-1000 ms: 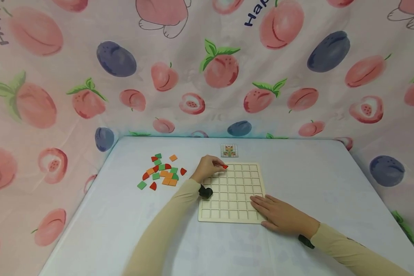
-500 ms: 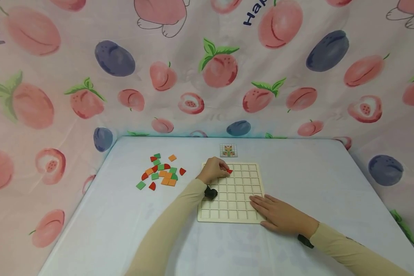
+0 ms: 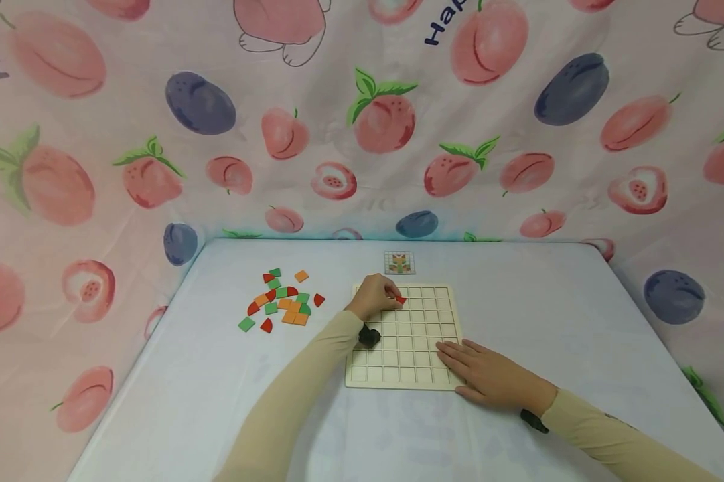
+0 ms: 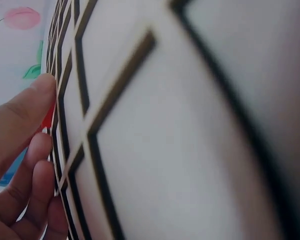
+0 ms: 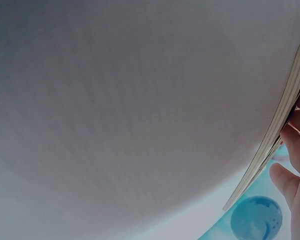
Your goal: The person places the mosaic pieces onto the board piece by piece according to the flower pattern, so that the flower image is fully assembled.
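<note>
A pale wooden grid board (image 3: 406, 348) lies flat on the table, its squares bounded by grooves. Over its upper left part, my left hand (image 3: 375, 296) pinches a red quarter-circle tile (image 3: 401, 300) between thumb and fingers. The left wrist view has the red tile (image 4: 48, 118) mostly hidden behind the thumb, close to the board's surface. My right hand (image 3: 497, 378) rests with straight fingers on the board's lower right edge. In the right wrist view, fingers (image 5: 296, 141) touch the board's side (image 5: 270, 145).
Left of the board lie scattered green tiles (image 3: 246, 324), orange tiles (image 3: 301, 275) and red quarter-circle tiles (image 3: 266, 325), some overlapping. A small pattern card (image 3: 400, 263) sits just beyond the board's far edge. A fruit-print cloth (image 3: 337, 134) hangs behind the white table (image 3: 548, 288).
My left hand has shifted slightly right and nearer over the board with the red tile, then stayed almost still. The right hand keeps its place on the board.
</note>
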Motion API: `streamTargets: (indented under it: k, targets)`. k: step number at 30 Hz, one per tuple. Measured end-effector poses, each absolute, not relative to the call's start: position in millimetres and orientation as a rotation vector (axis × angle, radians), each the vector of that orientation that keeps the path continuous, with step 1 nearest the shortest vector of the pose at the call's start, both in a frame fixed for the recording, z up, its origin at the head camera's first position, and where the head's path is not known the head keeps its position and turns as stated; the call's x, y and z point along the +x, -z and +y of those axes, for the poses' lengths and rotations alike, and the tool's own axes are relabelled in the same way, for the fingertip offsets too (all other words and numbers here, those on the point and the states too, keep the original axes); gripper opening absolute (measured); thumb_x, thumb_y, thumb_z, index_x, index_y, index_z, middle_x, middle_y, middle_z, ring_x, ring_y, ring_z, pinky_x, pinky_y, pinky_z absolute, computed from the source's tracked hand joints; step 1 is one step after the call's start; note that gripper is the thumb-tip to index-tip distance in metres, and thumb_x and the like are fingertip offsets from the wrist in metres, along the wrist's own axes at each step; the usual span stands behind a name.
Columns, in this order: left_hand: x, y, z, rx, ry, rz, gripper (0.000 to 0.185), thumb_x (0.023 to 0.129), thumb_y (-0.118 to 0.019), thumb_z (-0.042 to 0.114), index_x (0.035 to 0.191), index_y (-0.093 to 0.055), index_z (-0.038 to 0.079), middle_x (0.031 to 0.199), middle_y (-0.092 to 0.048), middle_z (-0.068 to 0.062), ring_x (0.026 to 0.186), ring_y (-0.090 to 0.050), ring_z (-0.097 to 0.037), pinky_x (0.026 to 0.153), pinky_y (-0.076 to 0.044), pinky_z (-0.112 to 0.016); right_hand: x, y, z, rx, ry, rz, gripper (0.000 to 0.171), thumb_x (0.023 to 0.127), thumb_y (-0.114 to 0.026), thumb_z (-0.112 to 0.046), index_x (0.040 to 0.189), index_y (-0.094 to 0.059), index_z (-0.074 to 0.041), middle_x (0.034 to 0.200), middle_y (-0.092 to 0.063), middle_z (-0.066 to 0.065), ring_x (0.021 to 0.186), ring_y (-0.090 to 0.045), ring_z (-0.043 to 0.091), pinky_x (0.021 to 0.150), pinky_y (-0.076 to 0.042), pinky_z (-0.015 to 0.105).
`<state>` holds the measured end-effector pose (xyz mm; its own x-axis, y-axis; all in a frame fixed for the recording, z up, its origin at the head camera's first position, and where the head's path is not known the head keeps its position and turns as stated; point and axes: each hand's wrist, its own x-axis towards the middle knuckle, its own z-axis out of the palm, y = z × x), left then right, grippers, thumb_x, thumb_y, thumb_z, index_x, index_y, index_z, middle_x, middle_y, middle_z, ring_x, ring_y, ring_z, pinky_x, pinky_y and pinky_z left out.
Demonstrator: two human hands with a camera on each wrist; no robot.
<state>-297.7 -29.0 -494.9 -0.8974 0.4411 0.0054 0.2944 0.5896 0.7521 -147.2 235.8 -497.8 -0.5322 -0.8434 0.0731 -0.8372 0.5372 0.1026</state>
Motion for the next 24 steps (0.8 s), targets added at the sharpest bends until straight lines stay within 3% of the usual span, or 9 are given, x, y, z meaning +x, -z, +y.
streamTargets:
  k: [9, 24]
  targets:
    - [-297.0, 490.1, -29.1, 0.573, -1.197, 2.617, 0.006, 0.080, -0.073, 0.007, 0.086, -0.075, 0.006, 0.091, -0.070, -0.008, 0.074, -0.058, -0.013, 0.066, -0.047, -0.021, -147.2, 497.1, 236.3, 1.450, 0.078, -2.684, 0.061, 0.095, -0.050, -0.041, 0.141, -0.040, -0.003, 0.149, -0.038, 0.011, 0.134, -0.041, 0.026, 0.113, 0.016, 0.018]
    - [-298.9, 488.4, -26.0, 0.560, -1.137, 2.653, 0.005, 0.083, -0.070, 0.008, 0.083, -0.075, 0.008, 0.084, -0.070, -0.007, 0.073, -0.057, -0.013, 0.067, -0.046, -0.022, -147.2, 497.0, 236.4, 1.453, 0.100, -2.660, 0.060, 0.095, -0.050, -0.041, 0.141, -0.041, -0.002, 0.148, -0.039, 0.012, 0.134, -0.041, 0.026, 0.114, 0.017, 0.018]
